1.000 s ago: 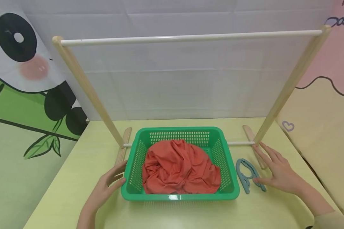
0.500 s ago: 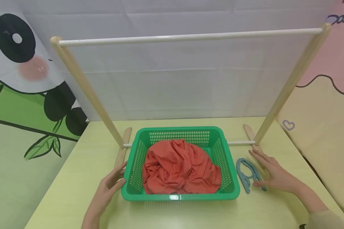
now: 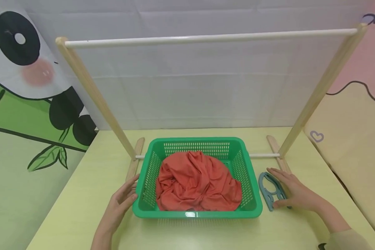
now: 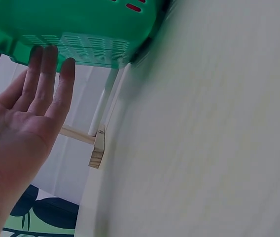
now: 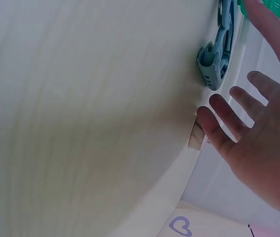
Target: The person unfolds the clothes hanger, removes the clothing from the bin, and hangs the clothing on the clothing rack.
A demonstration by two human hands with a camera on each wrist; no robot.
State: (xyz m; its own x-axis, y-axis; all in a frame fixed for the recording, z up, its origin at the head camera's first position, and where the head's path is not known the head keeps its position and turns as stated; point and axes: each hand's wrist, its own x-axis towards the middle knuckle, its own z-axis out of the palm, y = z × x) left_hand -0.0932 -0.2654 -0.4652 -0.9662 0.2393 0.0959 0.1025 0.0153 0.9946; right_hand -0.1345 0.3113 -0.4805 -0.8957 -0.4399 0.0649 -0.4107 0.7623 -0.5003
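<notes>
A green plastic basket (image 3: 197,214) stands on the table with a crumpled red-orange cloth (image 3: 198,182) inside. At its left side is my left hand (image 3: 117,205); the fingertips touch the wall and the thumb is at the rim. In the left wrist view the fingers of that hand (image 4: 36,103) look extended, not curled round the basket (image 4: 81,29). To the right of the basket lies a folded blue-grey clothes hanger (image 3: 264,191). My right hand (image 3: 297,191) is over its right side, fingers spread. The right wrist view shows this hand (image 5: 258,143) apart from the hanger (image 5: 219,54).
Behind and around the basket stands a wooden rack with a white top rail (image 3: 206,39), a left post (image 3: 97,99) and a right post (image 3: 323,92). Its wooden feet rest on the pale yellow table (image 3: 65,215). Printed cloth hangs at the left and right.
My right hand has moved left and toward me, from beside the rack's right foot to over the hanger. The left hand stays at the basket's side. Basket, cloth and hanger keep their places.
</notes>
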